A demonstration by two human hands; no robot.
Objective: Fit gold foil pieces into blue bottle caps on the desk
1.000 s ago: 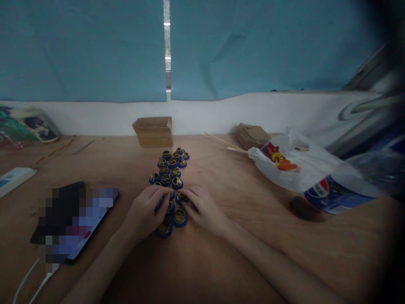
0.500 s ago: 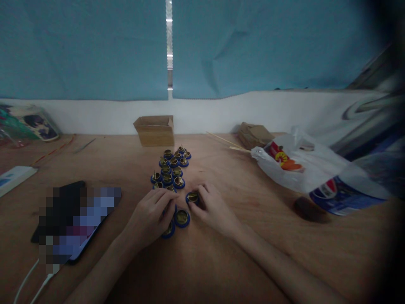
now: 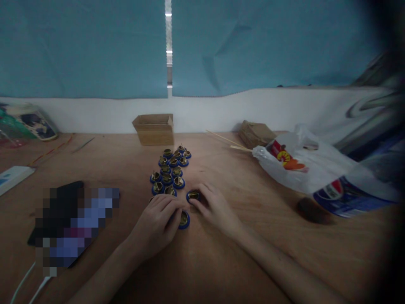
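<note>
Right hand (image 3: 213, 207): thumb and fingers pinch one blue-and-gold round piece (image 3: 192, 196) on the wooden surface (image 3: 234, 185).
Left hand (image 3: 160, 221): curled over, just beside a nearer round piece (image 3: 185, 219); can't tell if it grips.
More round pieces (image 3: 166, 179): bunched past the left hand.
Brown box (image 3: 155, 136): behind the bunch.

Between my right fingers (image 3: 206, 194) and thumb sits one disc (image 3: 192, 195), set apart from the others, its blue rim showing on the left, its brassy side up with a bar across it. A nearer disc (image 3: 185, 219), also brassy side up, is partly covered by my left fingers (image 3: 164, 205). Beyond, more discs (image 3: 166, 179) crowd together on the desk (image 3: 240, 181), a few with a thin gold piece sticking up.
</note>
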